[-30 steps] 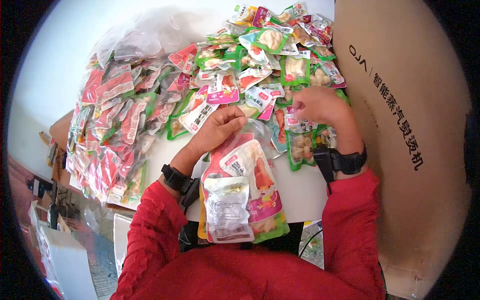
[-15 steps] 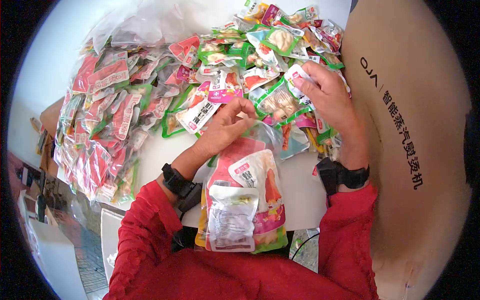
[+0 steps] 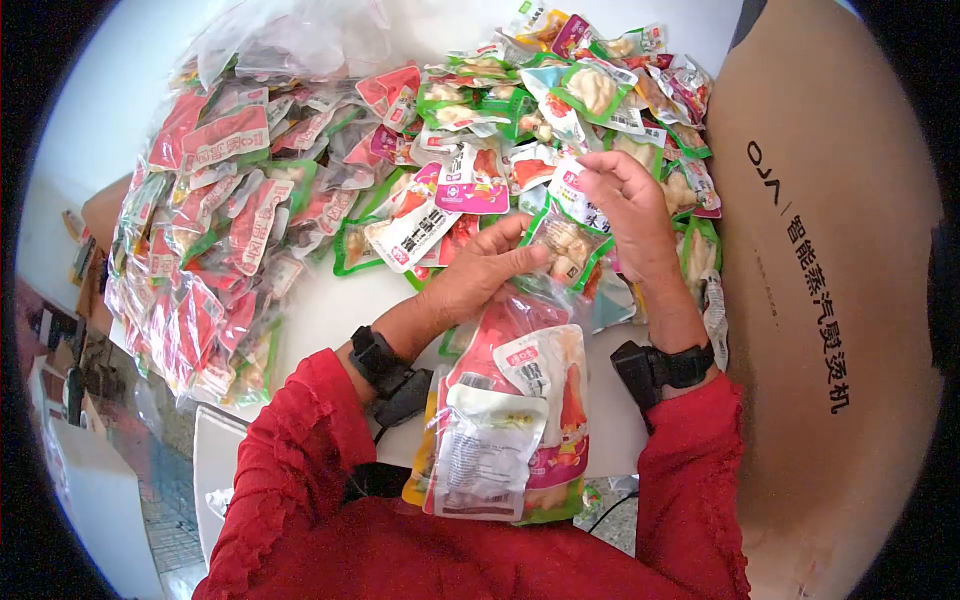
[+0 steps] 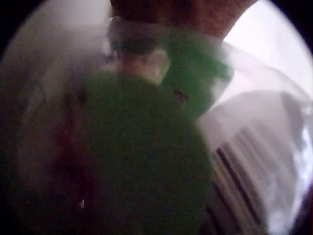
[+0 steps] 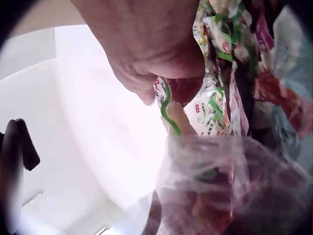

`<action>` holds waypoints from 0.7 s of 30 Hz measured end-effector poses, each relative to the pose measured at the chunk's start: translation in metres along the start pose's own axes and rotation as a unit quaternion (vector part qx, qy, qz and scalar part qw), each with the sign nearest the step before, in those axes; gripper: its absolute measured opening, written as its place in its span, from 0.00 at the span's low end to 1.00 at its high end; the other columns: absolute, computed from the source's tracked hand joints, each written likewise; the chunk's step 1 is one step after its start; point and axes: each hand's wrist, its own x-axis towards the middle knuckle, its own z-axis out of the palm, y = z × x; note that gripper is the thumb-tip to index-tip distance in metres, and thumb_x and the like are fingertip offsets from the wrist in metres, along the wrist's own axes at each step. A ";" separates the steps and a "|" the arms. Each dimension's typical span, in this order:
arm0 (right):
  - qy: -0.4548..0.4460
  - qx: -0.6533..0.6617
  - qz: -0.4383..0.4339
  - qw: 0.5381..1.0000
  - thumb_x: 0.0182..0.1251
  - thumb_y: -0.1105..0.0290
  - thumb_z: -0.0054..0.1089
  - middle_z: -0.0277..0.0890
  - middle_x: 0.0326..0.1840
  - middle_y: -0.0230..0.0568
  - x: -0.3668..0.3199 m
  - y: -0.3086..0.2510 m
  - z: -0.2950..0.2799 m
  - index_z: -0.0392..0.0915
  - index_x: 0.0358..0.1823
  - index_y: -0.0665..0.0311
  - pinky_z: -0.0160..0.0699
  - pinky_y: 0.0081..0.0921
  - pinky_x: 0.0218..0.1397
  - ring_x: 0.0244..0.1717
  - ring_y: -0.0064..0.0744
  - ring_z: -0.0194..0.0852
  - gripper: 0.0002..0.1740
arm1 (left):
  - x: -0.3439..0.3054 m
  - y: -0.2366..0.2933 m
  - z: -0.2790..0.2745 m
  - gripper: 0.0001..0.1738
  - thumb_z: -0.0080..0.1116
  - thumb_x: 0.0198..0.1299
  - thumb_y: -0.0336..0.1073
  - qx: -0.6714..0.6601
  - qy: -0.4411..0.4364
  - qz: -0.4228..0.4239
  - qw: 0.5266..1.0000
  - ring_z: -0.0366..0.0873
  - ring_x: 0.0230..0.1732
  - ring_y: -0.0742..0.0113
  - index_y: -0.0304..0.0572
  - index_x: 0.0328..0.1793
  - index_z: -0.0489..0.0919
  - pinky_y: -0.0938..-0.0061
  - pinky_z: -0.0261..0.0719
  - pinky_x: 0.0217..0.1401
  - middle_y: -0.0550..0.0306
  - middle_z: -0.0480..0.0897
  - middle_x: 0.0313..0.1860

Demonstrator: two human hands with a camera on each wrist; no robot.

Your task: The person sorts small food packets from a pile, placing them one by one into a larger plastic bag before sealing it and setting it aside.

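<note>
My left hand (image 3: 475, 280) grips the top edge of a clear plastic bag (image 3: 548, 292), which hangs in front of the body. Inside it show several snack packets, among them a white one (image 3: 485, 450) turned back side out. Between the fingers of my right hand (image 3: 640, 215) is the white upper end of a green-edged food packet (image 3: 568, 248) with pale pieces inside. This packet's lower end overlaps the left fingertips, just above the bag's mouth. In the right wrist view the packet (image 5: 168, 110) stands edge-on over the bag (image 5: 205, 161). The left wrist view is dim and blurred.
Loose mixed packets (image 3: 590, 90) are heaped at the back of the white table (image 3: 340, 320). To the left lies a pile of filled clear bags (image 3: 220, 230), with crumpled plastic film (image 3: 300, 35) behind. A tall cardboard box (image 3: 830, 250) walls off the right side.
My right hand reached into the heap, lifted out the green-edged packet and brought it down and left to the bag's mouth. The left hand has kept hold of the bag, its fingers shifting.
</note>
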 end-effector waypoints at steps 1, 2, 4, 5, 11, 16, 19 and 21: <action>0.021 0.070 0.002 0.997 0.61 0.66 0.54 0.74 0.38 0.36 0.002 0.007 0.002 0.70 0.43 0.68 0.70 0.15 0.41 0.39 0.19 0.70 0.14 | 0.002 -0.006 -0.003 0.21 0.50 0.60 0.32 -0.016 -0.005 0.043 0.999 0.73 0.49 0.71 0.44 0.60 0.65 0.73 0.72 0.53 0.59 0.75 0.49; 0.017 0.072 0.002 0.997 0.61 0.66 0.54 0.74 0.38 0.36 0.003 0.011 0.004 0.70 0.43 0.68 0.70 0.15 0.41 0.39 0.19 0.70 0.14 | 0.003 -0.008 -0.005 0.21 0.50 0.60 0.32 -0.015 -0.002 0.045 0.999 0.73 0.49 0.71 0.44 0.60 0.65 0.73 0.72 0.53 0.59 0.75 0.49; 0.021 0.218 0.036 0.975 0.62 0.64 0.52 0.73 0.39 0.36 -0.001 0.006 0.015 0.70 0.45 0.68 0.72 0.17 0.41 0.38 0.21 0.71 0.16 | 0.003 -0.010 -0.007 0.22 0.49 0.61 0.32 -0.008 0.076 0.064 0.995 0.73 0.50 0.70 0.44 0.61 0.63 0.72 0.71 0.54 0.58 0.74 0.50; 0.025 0.238 0.065 0.969 0.63 0.63 0.50 0.74 0.37 0.35 -0.006 0.003 0.021 0.70 0.45 0.68 0.73 0.19 0.41 0.36 0.22 0.72 0.16 | 0.004 -0.010 -0.008 0.23 0.48 0.61 0.32 0.020 0.091 0.090 0.992 0.71 0.52 0.70 0.44 0.63 0.60 0.72 0.70 0.55 0.58 0.73 0.51; 0.010 0.132 0.079 0.988 0.62 0.62 0.50 0.74 0.32 0.33 -0.011 0.034 0.020 0.74 0.40 0.66 0.70 0.14 0.23 0.30 0.18 0.72 0.14 | 0.002 -0.008 -0.006 0.24 0.49 0.61 0.34 0.091 0.053 0.077 0.991 0.71 0.51 0.72 0.42 0.63 0.60 0.76 0.68 0.54 0.58 0.73 0.52; 0.025 0.118 0.100 0.988 0.63 0.64 0.50 0.74 0.28 0.29 -0.011 0.035 0.015 0.74 0.38 0.65 0.68 0.13 0.21 0.23 0.15 0.70 0.12 | 0.007 -0.017 -0.006 0.21 0.48 0.62 0.39 0.109 -0.008 0.127 0.986 0.74 0.33 0.77 0.42 0.60 0.65 0.83 0.71 0.33 0.61 0.78 0.40; -0.068 -0.017 0.119 0.990 0.64 0.63 0.49 0.73 0.27 0.28 -0.015 0.035 0.014 0.75 0.39 0.65 0.67 0.13 0.23 0.23 0.14 0.68 0.13 | -0.005 -0.007 -0.005 0.18 0.47 0.63 0.43 0.126 0.141 0.019 0.982 0.67 0.17 0.79 0.41 0.54 0.69 0.84 0.61 0.16 0.65 0.75 0.27; -0.075 -0.005 0.096 0.993 0.64 0.63 0.48 0.73 0.28 0.28 -0.013 0.039 0.017 0.75 0.39 0.66 0.68 0.14 0.26 0.25 0.14 0.68 0.13 | -0.005 -0.007 0.000 0.16 0.45 0.63 0.46 0.163 0.216 0.050 0.961 0.59 0.10 0.79 0.42 0.46 0.71 0.83 0.56 0.11 0.68 0.69 0.18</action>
